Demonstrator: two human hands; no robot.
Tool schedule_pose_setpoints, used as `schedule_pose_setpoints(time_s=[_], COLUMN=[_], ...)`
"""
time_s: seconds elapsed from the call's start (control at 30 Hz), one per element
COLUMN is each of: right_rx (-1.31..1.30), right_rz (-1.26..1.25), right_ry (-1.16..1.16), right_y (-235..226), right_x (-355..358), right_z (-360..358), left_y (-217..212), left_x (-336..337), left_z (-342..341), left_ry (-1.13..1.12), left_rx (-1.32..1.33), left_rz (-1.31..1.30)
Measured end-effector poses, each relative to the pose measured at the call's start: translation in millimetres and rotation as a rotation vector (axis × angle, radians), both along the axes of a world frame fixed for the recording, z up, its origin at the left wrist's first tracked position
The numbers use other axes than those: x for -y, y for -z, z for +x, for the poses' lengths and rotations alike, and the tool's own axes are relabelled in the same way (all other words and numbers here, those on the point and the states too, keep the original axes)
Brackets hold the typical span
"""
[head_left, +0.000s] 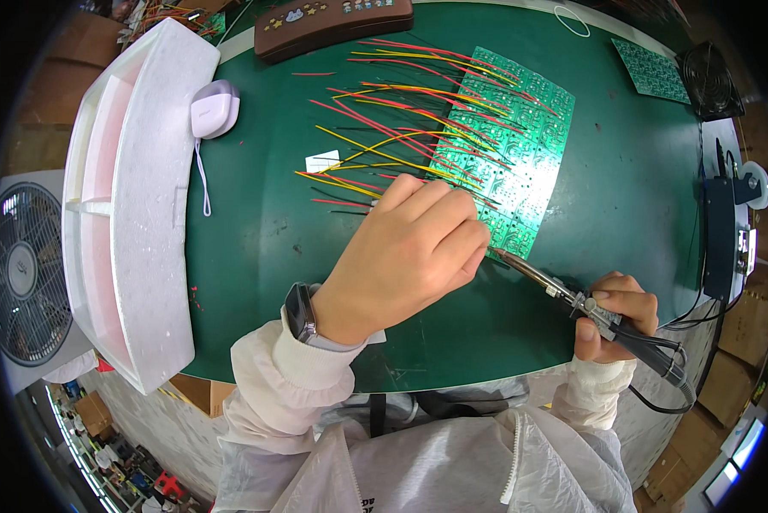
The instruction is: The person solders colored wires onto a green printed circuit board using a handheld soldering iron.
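My right hand [616, 315] grips a soldering iron [563, 291] whose tip points left and meets the near corner of a green circuit board panel [533, 162]. Close by the tip, my left hand [418, 244] has its fingers pinched together over the panel's near left edge; what they hold is hidden under them. Red, yellow and black wires [401, 141] lie in rows across the panel's left side, their loose ends reaching left over the green mat. Some wire ends disappear beneath my left hand.
On the left stands a white foam tray [157, 205] with compartments, a lilac case [215, 109] against it. A brown pencil case [332, 26] lies at the back. Another board [650, 70] and a small black fan [710, 81] are far right, above a dark blue device [724, 235].
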State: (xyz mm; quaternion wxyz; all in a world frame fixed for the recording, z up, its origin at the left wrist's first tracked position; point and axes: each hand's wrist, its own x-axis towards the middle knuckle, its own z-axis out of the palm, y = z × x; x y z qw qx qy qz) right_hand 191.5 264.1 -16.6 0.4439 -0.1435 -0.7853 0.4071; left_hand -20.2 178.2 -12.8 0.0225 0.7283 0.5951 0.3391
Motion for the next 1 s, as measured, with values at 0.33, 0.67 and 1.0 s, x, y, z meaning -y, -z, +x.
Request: schedule_pose_setpoints(time_s=[0.33, 0.67, 1.0], right_rx=[-0.005, -0.002, 0.005], right_rz=[0.000, 0.007, 0.003], right_ry=[0.018, 0.032, 0.018], right_y=[0.6, 0.2, -0.4], right_x=[2.3, 1.9, 1.8], right_z=[-0.3, -1.2, -1.1], left_y=[0.4, 0.6, 2.0], left_x=[1.3, 1.1, 1.2], left_z=[0.5, -0.1, 0.2], left_ry=[0.000, 0.002, -0.003], left_rx=[-0.002, -0.001, -0.015], left_rz=[0.000, 0.011, 0.035])
